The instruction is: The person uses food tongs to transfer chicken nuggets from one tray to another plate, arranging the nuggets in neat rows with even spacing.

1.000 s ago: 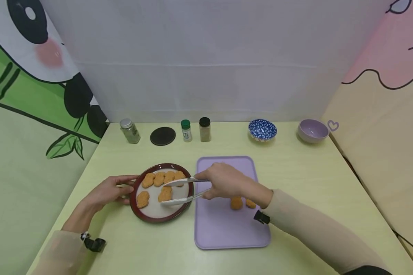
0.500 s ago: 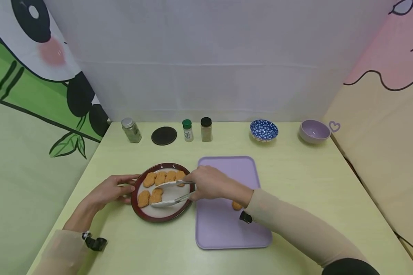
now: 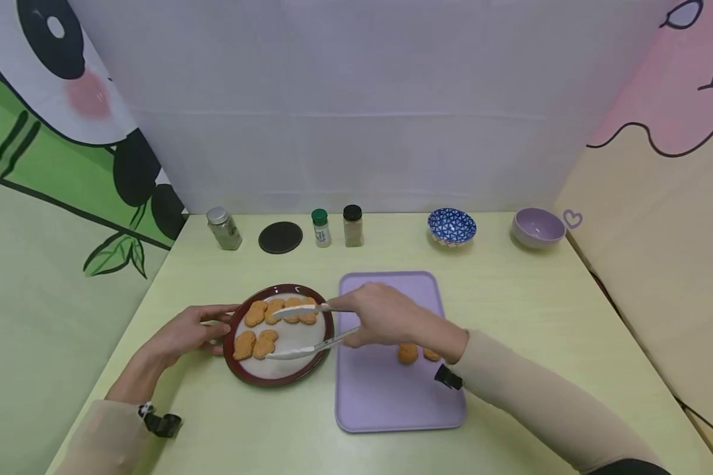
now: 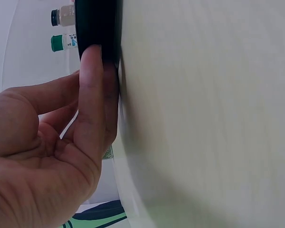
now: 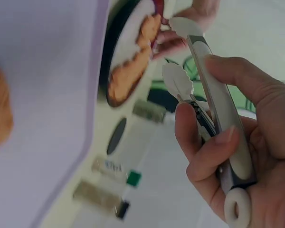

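Observation:
The left hand holds the dark red rim of a white plate. In the left wrist view the thumb presses on the plate's side, with other fingers low beside the table. The right hand grips white-tipped tongs, whose jaws stand spread over the plate with nothing between them. A back row of nuggets lies on the plate, partly covered by the upper tong arm. In front of it, two nuggets lie side by side at the left, near the lower tong tip.
Right of the plate lies a purple tray with two nuggets visible, one partly behind the right wrist. Along the back stand three spice jars, a black disc, a blue patterned bowl and a purple bowl.
The tongs carried a nugget left, set it beside the front-left one and spread apart. The right hand then drew back slightly to the right. The left hand kept its place on the plate.

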`<action>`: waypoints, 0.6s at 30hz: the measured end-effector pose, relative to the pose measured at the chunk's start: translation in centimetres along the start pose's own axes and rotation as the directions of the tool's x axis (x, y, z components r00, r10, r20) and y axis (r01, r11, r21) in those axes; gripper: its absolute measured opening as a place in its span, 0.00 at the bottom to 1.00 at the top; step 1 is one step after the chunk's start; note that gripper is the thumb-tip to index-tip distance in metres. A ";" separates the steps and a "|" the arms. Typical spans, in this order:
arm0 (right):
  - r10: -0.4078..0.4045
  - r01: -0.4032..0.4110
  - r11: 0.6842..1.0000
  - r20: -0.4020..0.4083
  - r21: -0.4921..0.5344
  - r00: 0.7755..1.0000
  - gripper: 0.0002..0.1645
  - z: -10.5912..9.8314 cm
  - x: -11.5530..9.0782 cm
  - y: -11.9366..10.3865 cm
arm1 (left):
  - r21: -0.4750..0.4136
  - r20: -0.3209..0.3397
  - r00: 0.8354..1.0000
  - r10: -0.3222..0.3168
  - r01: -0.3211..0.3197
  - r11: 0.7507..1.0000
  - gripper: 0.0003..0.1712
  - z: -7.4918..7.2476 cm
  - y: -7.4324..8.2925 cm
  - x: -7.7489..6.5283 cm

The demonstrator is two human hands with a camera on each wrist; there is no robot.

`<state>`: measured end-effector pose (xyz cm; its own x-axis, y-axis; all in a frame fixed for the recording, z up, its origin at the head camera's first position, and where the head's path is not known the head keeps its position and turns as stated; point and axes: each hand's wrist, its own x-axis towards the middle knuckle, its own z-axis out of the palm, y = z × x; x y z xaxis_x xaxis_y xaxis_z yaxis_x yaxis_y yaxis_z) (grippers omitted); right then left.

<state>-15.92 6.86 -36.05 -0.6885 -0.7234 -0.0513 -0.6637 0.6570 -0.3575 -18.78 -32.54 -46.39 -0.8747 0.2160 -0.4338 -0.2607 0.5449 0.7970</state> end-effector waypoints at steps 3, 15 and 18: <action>0.010 -0.011 1.000 -0.050 -0.005 0.999 0.40 -2.3 -3.0 1.7 | -0.002 -0.002 1.000 -0.005 0.005 1.000 0.30 0.1 0.1 0.1; 0.079 -0.078 0.997 0.069 -0.018 0.995 0.37 -4.2 -14.3 9.6 | -0.005 0.003 1.000 -0.027 0.027 1.000 0.30 0.1 -0.2 0.1; 0.067 -0.064 0.997 0.073 -0.043 0.995 0.37 -3.9 -14.8 10.2 | -0.012 0.007 1.000 -0.015 0.016 1.000 0.30 0.1 -0.3 0.2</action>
<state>-13.64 25.12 -35.36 -0.7084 -0.6911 -0.1432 -0.6300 0.7107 -0.3131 -18.83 -32.59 -46.78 -0.8677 0.2132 -0.4490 -0.2792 0.5385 0.7951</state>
